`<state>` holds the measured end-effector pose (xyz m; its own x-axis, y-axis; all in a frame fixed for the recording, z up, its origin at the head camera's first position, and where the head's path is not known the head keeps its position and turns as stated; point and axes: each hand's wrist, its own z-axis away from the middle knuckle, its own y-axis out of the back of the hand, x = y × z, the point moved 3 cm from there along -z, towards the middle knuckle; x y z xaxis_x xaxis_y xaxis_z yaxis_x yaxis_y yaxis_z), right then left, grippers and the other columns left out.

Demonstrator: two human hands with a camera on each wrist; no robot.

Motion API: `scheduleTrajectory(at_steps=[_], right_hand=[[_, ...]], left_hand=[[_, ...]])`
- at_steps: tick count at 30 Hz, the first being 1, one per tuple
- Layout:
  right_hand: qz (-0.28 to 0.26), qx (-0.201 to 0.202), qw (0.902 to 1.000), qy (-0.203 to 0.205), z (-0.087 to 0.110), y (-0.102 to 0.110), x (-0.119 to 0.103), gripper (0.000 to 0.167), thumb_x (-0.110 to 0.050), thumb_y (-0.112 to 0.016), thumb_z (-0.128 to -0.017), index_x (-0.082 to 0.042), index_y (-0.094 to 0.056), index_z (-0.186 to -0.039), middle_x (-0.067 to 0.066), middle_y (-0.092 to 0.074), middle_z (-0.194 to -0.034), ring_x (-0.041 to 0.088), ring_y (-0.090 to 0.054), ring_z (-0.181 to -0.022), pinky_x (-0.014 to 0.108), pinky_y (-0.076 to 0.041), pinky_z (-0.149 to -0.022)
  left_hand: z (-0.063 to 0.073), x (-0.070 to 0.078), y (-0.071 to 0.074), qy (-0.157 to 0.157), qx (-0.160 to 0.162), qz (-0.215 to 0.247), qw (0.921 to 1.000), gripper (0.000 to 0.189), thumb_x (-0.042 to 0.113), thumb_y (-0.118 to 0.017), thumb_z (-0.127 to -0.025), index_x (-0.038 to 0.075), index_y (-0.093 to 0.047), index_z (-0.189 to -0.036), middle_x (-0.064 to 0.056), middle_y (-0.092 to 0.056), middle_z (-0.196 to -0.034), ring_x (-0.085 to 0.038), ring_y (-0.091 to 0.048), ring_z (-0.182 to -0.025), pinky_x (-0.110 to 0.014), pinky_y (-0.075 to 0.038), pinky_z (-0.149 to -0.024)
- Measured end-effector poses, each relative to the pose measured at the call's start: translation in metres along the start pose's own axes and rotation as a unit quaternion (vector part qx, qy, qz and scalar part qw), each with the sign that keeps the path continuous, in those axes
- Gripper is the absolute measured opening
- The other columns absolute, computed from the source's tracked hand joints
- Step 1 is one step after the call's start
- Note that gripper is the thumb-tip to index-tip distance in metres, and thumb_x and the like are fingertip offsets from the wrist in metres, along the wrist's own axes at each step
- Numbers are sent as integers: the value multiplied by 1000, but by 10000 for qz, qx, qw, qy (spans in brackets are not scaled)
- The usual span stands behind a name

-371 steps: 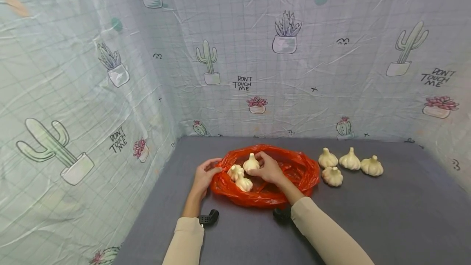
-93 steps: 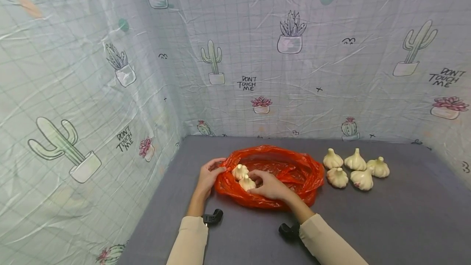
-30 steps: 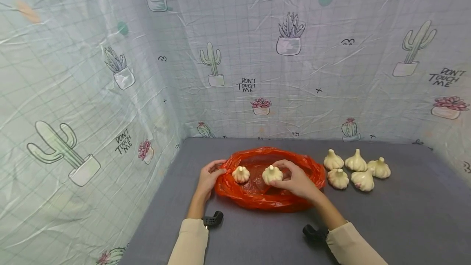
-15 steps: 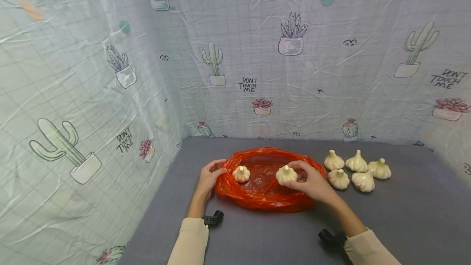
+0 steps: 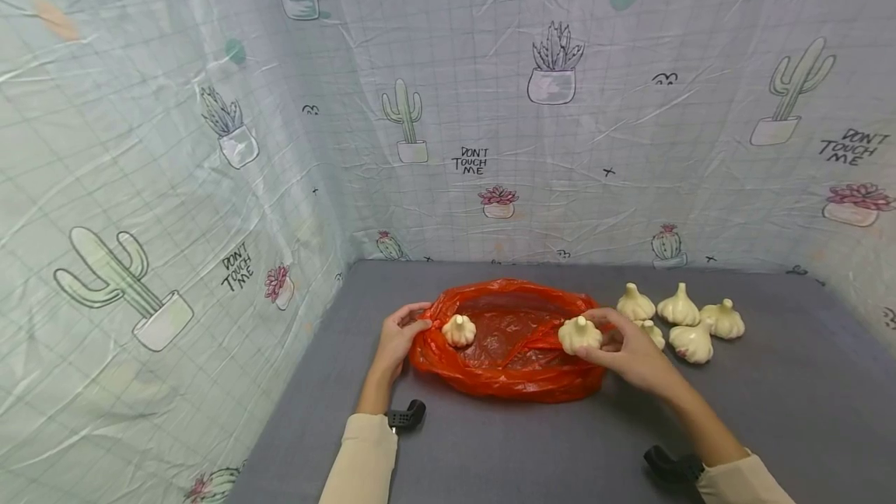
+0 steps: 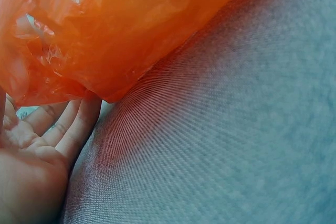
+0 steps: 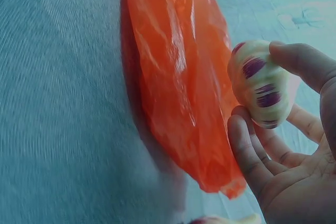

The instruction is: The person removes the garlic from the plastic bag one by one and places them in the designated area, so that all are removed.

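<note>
A red plastic bag (image 5: 511, 383) lies on the table with its mouth spread wide. My left hand (image 5: 393, 344) holds its left rim between thumb and fingers; in the left wrist view the fingers (image 6: 79, 127) reach under the orange-looking plastic. One garlic bulb (image 5: 459, 330) sits inside at the left end. Over the bag's right rim, my right hand (image 5: 635, 355) pinches another garlic bulb (image 5: 579, 335), stem up. The right wrist view shows purple marks on that held bulb (image 7: 260, 85), with thumb and fingertips on opposite sides.
Right of the bag stand several garlic bulbs (image 5: 677, 307) in a cluster, one partly hidden by my right hand. The grey table (image 5: 518, 449) meets a cactus-print curtain (image 5: 448, 208) at the back and left. A black device (image 5: 407, 415) is on each wrist.
My right hand has taken a garlic bulb from beside the remaining one and carried it rightward to the bag's right rim. The cluster gained a bulb since the oldest frame. My left hand stays put.
</note>
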<state>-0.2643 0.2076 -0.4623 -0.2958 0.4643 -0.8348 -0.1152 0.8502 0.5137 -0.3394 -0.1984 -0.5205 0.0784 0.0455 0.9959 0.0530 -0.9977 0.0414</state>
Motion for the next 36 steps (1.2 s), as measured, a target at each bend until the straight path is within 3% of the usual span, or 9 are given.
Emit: scheduleTrajectory(at_steps=[3, 10, 22, 25, 32, 36], right_hand=[[32, 46, 10000, 7, 3, 6, -1, 54, -21, -80, -89, -5, -56, -135, 18, -65, -118, 11, -66, -85, 25, -55, -71], [143, 178, 9997, -84, 3, 17, -2, 56, -24, -79, -90, -5, -56, -138, 20, -60, -134, 11, -64, -97, 23, -55, -78], [524, 340, 9976, -296, 7, 39, -3, 59, -31, -74, -94, -8, -52, -142, 21, -52, -142, 27, -61, -107, 27, -53, -78], [573, 415, 9969, -351, 9, 48, -3, 61, -32, -74, -94, -8, -50, -145, 21, -51, -144, 22, -61, -107, 26, -54, -77], [437, 583, 9965, -412, 16, 69, -2, 64, -28, -72, -96, -7, -44, -150, 24, -46, -145, -10, -55, -96, 24, -53, -74], [349, 673, 9957, -540, 19, 81, 0, 66, -31, -70, -98, -7, -40, -151, 24, -41, -148, -13, -53, -94, 30, -54, -65]], left_hand=[[1, 1, 0, 15, 5, 25, 10000, 35, 6, -74, -90, 3, -71, -124, -20, -70, -120, -12, -63, -91, -22, -53, -78], [-1, 2, 1, 15, 31, 10, 10000, 35, 5, -74, -89, 3, -72, -124, -19, -71, -119, -11, -64, -92, -22, -54, -79], [-1, -1, 1, 27, 47, 16, 10000, 34, 7, -75, -89, 3, -71, -123, -13, -73, -115, -12, -65, -93, -22, -54, -80], [-1, -2, 0, 25, 48, 27, 10000, 34, 7, -74, -89, 4, -71, -124, -15, -72, -117, -12, -65, -94, -22, -54, -81], [0, -2, 1, 30, 27, 83, 10000, 35, 5, -74, -89, 4, -72, -124, -19, -71, -119, -13, -65, -94, -22, -54, -80], [0, -1, 1, 58, 12, 119, 9999, 35, 3, -74, -89, 3, -71, -124, -18, -72, -118, -11, -65, -92, -22, -54, -79]])
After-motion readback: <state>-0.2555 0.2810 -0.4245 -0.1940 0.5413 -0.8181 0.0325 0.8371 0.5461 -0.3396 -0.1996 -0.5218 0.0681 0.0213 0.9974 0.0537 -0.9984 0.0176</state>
